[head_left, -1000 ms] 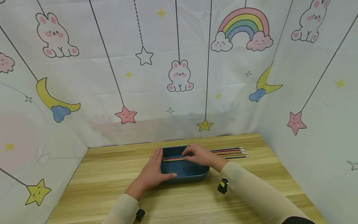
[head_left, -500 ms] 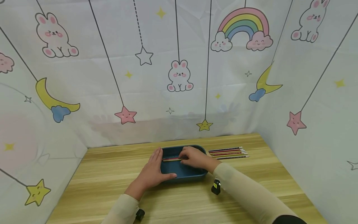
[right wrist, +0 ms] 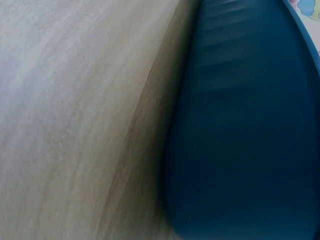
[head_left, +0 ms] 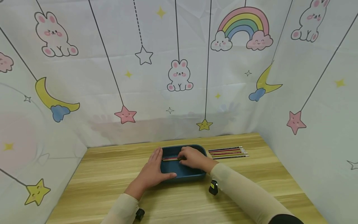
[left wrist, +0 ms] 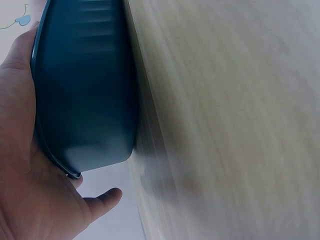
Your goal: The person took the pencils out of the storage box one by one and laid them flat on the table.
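A dark blue plastic tray stands on the wooden table, and its outer side fills much of both wrist views. My left hand rests against the tray's left end, fingers straight along it and thumb spread over the front rim. The left wrist view shows the palm side of this hand against the tray's rim. Several pencils lie lengthwise inside the tray. Reaching over the right side, my right hand pinches the pencils with curled fingers; their right ends are hidden under it.
A row of several striped pencils with white ends lies on the table just right of the tray. White cloth walls printed with rabbits and stars enclose the table at the back and sides.
My right hand has moved left and deeper into the tray, uncovering its right rim and more of the pencil row on the table. The left hand has kept its place.
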Motion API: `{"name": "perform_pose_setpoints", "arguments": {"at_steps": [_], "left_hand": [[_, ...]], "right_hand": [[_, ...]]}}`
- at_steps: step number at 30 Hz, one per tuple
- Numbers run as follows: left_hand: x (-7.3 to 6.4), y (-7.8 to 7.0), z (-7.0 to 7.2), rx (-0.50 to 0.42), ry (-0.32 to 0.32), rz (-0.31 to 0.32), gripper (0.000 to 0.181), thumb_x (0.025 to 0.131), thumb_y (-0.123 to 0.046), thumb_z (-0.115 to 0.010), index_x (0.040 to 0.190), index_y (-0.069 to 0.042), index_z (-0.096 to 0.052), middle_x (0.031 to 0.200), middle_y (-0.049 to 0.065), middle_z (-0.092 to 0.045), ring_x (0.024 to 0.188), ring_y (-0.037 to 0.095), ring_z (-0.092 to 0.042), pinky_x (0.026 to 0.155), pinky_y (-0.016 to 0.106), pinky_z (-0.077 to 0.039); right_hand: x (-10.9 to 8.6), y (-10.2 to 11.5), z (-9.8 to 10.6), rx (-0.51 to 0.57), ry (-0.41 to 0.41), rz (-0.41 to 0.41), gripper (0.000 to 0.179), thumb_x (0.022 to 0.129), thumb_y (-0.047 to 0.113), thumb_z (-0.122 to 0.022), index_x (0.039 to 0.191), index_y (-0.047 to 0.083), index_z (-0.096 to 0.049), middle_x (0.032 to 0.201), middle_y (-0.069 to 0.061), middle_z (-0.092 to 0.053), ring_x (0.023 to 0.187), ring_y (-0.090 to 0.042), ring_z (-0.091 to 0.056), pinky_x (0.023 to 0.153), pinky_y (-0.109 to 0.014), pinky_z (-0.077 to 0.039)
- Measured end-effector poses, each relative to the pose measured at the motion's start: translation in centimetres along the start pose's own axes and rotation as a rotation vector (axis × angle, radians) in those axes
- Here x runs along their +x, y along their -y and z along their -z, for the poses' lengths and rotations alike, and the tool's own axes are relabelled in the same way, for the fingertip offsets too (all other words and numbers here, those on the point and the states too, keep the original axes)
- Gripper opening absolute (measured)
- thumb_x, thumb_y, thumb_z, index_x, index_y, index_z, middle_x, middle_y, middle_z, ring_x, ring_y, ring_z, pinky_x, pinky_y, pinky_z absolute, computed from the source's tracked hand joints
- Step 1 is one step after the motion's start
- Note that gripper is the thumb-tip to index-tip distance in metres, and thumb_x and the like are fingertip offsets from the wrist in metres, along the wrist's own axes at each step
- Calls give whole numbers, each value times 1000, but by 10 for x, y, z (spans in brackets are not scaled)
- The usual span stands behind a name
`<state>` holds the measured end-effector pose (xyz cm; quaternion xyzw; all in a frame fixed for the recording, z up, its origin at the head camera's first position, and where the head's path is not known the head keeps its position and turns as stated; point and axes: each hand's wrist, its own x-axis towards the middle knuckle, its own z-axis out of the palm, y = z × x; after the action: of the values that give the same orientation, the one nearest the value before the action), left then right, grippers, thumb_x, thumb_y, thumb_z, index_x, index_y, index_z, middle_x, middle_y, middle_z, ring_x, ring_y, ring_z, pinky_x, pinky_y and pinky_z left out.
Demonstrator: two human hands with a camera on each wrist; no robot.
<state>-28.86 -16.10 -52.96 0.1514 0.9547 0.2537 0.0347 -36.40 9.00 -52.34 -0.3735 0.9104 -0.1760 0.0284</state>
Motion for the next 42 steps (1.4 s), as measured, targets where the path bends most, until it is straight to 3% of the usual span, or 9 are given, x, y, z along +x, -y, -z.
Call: {"name": "perform_pose_setpoints", "arguments": {"at_steps": [19,29,42], "left_hand": [[0,2,0,10,8,-2,138,87,-82,-77,177,-2,-10,185,18,-7,171,38,-7,129,62,-30],[0,1,-1,1,0,-2,136,88,-79,-79,177,-3,-11,185,17,-7,171,37,-7,129,62,-30],[0,0,0,-11,-4,-7,135,88,-80,-78,177,-1,-12,185,17,-7,171,39,-7,129,62,-30]], "right_hand": [[4,-2,-11,-18,-6,7,14,103,14,-81,116,15,-84,107,1,-68,99,-16,-65,92,-38,-58],[4,-3,-11,67,5,39,20,101,5,-81,120,11,-84,111,-2,-71,104,-19,-69,95,-39,-58],[8,-7,-10,168,63,56,24,99,5,-83,123,10,-86,104,0,-73,94,-13,-68,84,-30,-58]]}}
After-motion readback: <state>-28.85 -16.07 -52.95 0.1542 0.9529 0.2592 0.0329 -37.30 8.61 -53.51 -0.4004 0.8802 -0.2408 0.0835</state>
